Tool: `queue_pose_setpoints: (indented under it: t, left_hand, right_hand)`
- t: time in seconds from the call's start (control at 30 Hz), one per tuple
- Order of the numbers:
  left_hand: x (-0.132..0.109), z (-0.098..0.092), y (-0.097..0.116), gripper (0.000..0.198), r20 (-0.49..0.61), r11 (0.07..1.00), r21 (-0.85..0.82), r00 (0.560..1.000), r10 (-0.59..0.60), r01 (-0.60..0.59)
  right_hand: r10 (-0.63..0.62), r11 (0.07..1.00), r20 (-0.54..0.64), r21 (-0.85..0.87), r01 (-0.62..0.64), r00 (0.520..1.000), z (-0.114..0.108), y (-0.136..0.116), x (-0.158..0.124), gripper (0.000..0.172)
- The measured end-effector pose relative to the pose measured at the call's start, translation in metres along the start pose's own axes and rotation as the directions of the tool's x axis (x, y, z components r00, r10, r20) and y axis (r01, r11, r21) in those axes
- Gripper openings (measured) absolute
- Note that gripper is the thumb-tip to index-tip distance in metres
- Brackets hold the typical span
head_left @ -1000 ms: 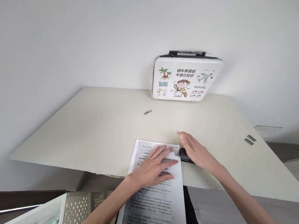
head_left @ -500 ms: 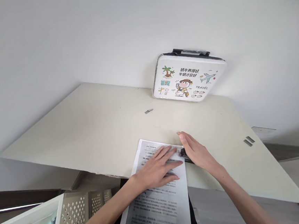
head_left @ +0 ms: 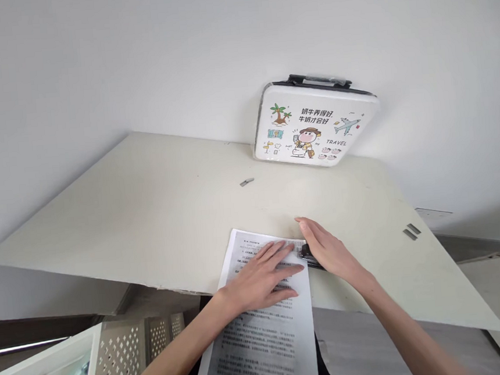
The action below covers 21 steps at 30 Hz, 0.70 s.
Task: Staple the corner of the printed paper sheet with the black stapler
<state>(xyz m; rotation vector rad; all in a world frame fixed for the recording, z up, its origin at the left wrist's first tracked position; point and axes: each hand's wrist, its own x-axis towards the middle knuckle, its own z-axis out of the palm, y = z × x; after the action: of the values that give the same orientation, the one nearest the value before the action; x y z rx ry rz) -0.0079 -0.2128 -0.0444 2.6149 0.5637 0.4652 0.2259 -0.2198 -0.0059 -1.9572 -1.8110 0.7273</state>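
A stack of printed paper (head_left: 263, 338) lies over the table's front edge, its lower part hanging toward me. My left hand (head_left: 262, 277) rests flat on its upper half, fingers spread. At the right edge of the paper, near the top, a black stapler (head_left: 309, 257) has its front end over the sheet. My right hand (head_left: 329, 250) is closed over the stapler from above and hides most of it.
The pale table (head_left: 147, 214) stands against a white wall. A white cartoon-printed case (head_left: 315, 126) leans there. Small grey pieces like staple strips (head_left: 411, 232) lie at the right, and another grey piece (head_left: 246, 182) mid-table. An open white drawer (head_left: 93, 364) with a bottle is lower left.
The view has shifted a little. Both hands keep their places, the left flat on the paper and the right on the stapler.
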Motion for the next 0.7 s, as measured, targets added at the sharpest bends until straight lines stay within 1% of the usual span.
queue_pose_setpoints:
  t: [0.13,0.37,0.57,0.7]
  left_hand:
    - [-0.0006,0.0017,-0.0016,0.053,-0.011,1.0,-0.022,1.0,0.007,-0.007]
    - [0.0012,0.0058,-0.0023,0.053,-0.021,1.0,-0.029,1.0,0.011,-0.012]
    - [0.0022,0.0059,-0.0015,0.052,-0.003,0.999,-0.035,1.0,0.013,-0.013]
    - [0.0017,0.0066,-0.0011,0.051,0.014,1.0,-0.029,1.0,0.004,-0.004]
  right_hand:
    - [0.018,1.0,0.008,0.002,-0.018,1.0,-0.001,0.0053,0.0001,0.063]
    - [0.006,1.0,-0.007,-0.021,-0.006,1.0,0.0004,0.0028,-0.0013,0.062]
    - [0.011,0.998,-0.003,-0.056,-0.011,1.0,0.0005,-0.0007,-0.002,0.062]
    - [0.045,0.996,0.01,-0.073,-0.044,0.999,0.0011,-0.0028,-0.0018,0.062]
